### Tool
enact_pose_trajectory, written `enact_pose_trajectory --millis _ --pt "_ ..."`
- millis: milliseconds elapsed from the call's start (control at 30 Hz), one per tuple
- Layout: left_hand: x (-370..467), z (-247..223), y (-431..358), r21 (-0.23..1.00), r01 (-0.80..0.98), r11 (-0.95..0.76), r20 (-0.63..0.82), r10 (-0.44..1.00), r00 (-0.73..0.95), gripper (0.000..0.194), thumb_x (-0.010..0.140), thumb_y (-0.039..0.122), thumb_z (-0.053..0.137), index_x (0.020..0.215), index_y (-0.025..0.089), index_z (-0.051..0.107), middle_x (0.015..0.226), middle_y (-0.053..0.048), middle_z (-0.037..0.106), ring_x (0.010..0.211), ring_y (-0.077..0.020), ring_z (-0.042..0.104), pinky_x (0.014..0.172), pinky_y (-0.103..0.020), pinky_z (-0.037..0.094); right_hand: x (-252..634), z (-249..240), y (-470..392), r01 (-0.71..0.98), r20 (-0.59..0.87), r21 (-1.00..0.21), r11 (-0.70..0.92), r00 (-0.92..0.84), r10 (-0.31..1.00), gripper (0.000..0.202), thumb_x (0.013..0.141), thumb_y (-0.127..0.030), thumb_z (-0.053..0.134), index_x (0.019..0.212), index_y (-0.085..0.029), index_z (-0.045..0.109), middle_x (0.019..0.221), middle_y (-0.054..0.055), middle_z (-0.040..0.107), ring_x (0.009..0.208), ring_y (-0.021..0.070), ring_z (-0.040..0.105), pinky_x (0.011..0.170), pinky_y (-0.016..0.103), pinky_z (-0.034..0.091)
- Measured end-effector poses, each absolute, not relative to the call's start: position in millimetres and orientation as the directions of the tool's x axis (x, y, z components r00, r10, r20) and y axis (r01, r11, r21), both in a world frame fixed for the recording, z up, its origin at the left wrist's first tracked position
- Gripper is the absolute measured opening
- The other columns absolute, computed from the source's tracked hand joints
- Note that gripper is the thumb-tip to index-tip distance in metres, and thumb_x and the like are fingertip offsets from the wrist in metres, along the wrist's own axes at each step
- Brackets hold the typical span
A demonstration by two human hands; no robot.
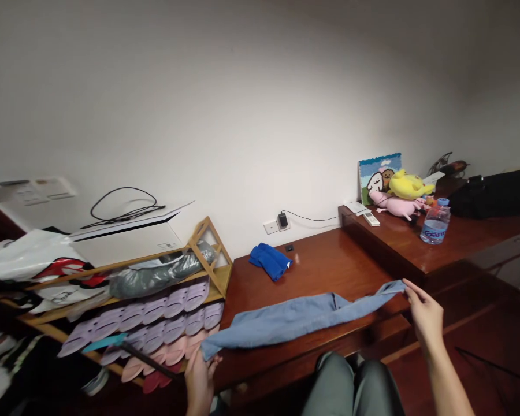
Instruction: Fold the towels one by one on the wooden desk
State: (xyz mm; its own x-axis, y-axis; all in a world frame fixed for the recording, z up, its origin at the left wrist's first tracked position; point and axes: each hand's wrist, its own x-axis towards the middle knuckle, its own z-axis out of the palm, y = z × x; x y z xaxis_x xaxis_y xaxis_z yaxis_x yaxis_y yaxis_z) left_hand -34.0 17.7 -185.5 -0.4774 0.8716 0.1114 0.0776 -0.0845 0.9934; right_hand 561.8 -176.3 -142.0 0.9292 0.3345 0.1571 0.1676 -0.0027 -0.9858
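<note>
A long, narrow light-blue denim garment (pixel 286 320) is stretched out in front of me, folded or bunched lengthwise, over the front part of the brown wooden desk (pixel 320 254). My left hand (pixel 199 375) pinches its left end, near the shoe rack. At the other end, my right hand (pixel 424 312) grips the tip between thumb and fingers, a little higher. Whether the garment's middle touches the desktop I cannot tell. Behind it lies a folded bright-blue cloth (pixel 271 261), apart from both hands.
On the left, a wooden rack (pixel 212 254) carries several lilac and pink clogs (pixel 164 315), a white box (pixel 130 245) and bags. The raised desk section at right bears a water bottle (pixel 435 222), plush toys (pixel 405 199) and a remote (pixel 371 219). A charger (pixel 283 219) is plugged into the wall.
</note>
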Motion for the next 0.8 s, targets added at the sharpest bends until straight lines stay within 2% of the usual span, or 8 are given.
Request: enact_pose_trajectory --millis 100,167,233,300,400,533,633,800 --pt "-33.9 -185.6 10.3 0.969 -0.245 0.026 -0.119 0.92 -0.372 0.036 0.072 0.045 0.073 0.101 0.025 0.065 0.089 -0.002 0.076 0.074 -0.0235 0.076 0.069 -0.041 0.066 564.5 -140.4 -180.0 0.053 0.064 -0.998 0.04 0.934 0.353 0.062 0.072 -0.058 0.071 0.114 -0.013 0.082 0.091 0.012 0.082 0.082 0.0275 0.075 0.068 0.032 0.056" --pt "-29.9 -194.9 2.5 0.887 -0.439 0.147 -0.314 0.887 -0.338 0.028 0.073 0.04 0.073 0.095 0.025 0.064 0.085 -0.003 0.076 0.071 -0.0228 0.076 0.064 -0.037 0.065 561.9 -140.2 -178.8 0.047 0.05 -0.999 0.019 0.919 0.39 0.058 0.071 -0.055 0.071 0.109 -0.014 0.083 0.084 0.011 0.081 0.077 0.0262 0.073 0.063 0.03 0.054" --pt "-27.7 -204.5 -4.1 0.824 -0.524 0.215 -0.432 0.836 -0.337 0.022 0.076 0.043 0.069 0.086 0.025 0.061 0.076 -0.004 0.074 0.066 -0.0219 0.074 0.06 -0.035 0.064 558.8 -139.6 -177.1 0.067 0.064 -0.998 0.007 0.902 0.426 0.054 0.072 -0.055 0.07 0.104 -0.013 0.084 0.079 0.01 0.079 0.072 0.0253 0.072 0.06 0.03 0.054" --pt "-28.1 -209.1 -7.8 0.819 -0.533 0.212 -0.437 0.833 -0.339 0.028 0.078 0.051 0.067 0.083 0.025 0.059 0.078 -0.005 0.074 0.071 -0.0228 0.076 0.064 -0.035 0.065 556.2 -137.2 -176.2 0.101 0.102 -0.995 0.028 0.885 0.455 0.052 0.074 -0.056 0.069 0.101 -0.014 0.084 0.078 0.01 0.079 0.07 0.0243 0.071 0.06 0.03 0.054" --pt "-27.7 -205.7 -7.7 0.928 -0.359 0.099 -0.239 0.898 -0.37 0.049 0.066 0.061 0.078 0.095 0.026 0.06 0.089 -0.005 0.075 0.083 -0.0247 0.077 0.075 -0.037 0.065 553.5 -129.7 -177.2 0.164 0.182 -0.983 0.081 0.853 0.489 0.048 0.078 -0.056 0.068 0.102 -0.017 0.084 0.084 0.009 0.08 0.073 0.0231 0.072 0.063 0.03 0.056" --pt "-12.0 -206.0 -7.0 0.991 0.112 0.073 -0.042 0.965 -0.258 0.082 0.05 0.06 0.091 0.118 0.024 0.061 0.083 -0.001 0.072 0.069 -0.025 0.072 0.071 -0.042 0.063 552.9 -124.6 -178.1 0.219 0.246 -0.969 0.114 0.808 0.536 0.049 0.082 -0.056 0.066 0.11 -0.02 0.082 0.089 0.007 0.081 0.076 0.0228 0.071 0.064 0.03 0.056" --pt "2.4 -227.4 -15.6 0.84 0.539 -0.064 0.073 0.997 0.005 0.072 0.055 0.061 0.084 0.114 0.022 0.071 0.087 -0.005 0.072 0.081 -0.0323 0.073 0.082 -0.052 0.062 557.7 -135.2 -175.2 0.22 0.201 -0.975 0.035 0.8 0.565 0.05 0.079 -0.055 0.065 0.11 -0.02 0.082 0.09 0.008 0.081 0.08 0.0249 0.072 0.068 0.033 0.057" --pt "-3.8 -270.9 -31.2 0.594 0.735 -0.326 0.282 0.941 0.19 0.052 0.068 0.039 0.07 0.119 0.031 0.077 0.119 -0.008 0.07 0.116 -0.0349 0.068 0.105 -0.053 0.055 567.6 -148.6 -176.8 0.333 0.179 -0.926 -0.176 0.799 0.574 0.045 0.068 -0.048 0.065 0.098 -0.021 0.084 0.1 0.01 0.081 0.088 0.0285 0.073 0.082 0.041 0.058"
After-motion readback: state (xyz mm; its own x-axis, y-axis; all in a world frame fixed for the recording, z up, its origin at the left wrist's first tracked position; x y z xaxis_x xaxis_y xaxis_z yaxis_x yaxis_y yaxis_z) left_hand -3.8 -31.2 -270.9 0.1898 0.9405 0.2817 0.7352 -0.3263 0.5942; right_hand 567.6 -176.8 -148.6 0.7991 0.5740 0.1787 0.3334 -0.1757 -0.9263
